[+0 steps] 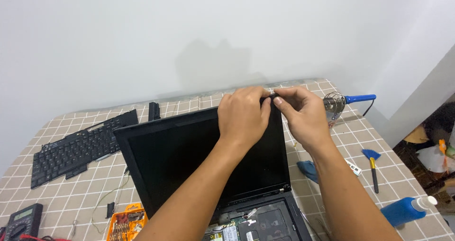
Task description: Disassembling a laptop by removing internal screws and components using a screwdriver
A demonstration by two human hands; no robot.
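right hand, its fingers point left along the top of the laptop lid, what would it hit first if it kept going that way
The right hand would first meet the left hand, whose fingers grip the same top corner of the laptop screen; they already look almost touching.

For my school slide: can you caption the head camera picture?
Left hand and right hand pinch the top corner of an opened-up laptop screen.

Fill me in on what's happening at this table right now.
A person has both hands at the top right corner of an opened-up black laptop's screen. The left hand lies over the bezel's top edge, while the right hand pinches the corner with its fingers. The laptop's keyboard is out and lies to the left on the checked tablecloth, so the base's insides show.
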